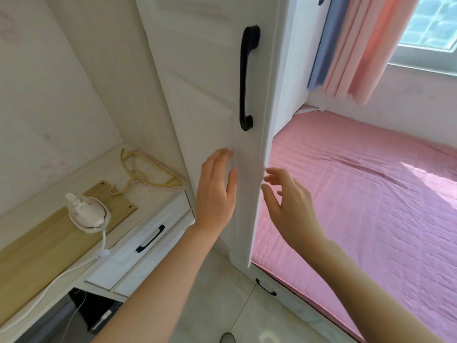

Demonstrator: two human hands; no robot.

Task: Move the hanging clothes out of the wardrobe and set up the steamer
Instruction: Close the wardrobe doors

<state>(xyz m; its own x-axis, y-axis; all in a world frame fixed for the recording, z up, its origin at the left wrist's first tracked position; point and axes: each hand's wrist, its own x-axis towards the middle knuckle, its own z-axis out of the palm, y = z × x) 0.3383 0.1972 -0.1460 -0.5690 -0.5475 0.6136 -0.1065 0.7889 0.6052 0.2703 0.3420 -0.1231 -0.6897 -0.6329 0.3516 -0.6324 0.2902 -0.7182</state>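
I have my left hand [215, 191] flat against the face of the white wardrobe door [205, 82], fingers straight, just below its black handle [247, 78]. My right hand [291, 206] hangs beside the door's long edge with its fingers loose and spread, gripping nothing; I cannot tell whether the fingertips touch the edge. The white steamer [87, 214] sits well to the left on a wooden board [37, 248] on the surface [150, 198], its cord [49, 280] trailing toward me. Yellow and pink hangers [146, 174] lie behind it by the wall. To the right of the door is a bed [358, 194] with a pink cover.
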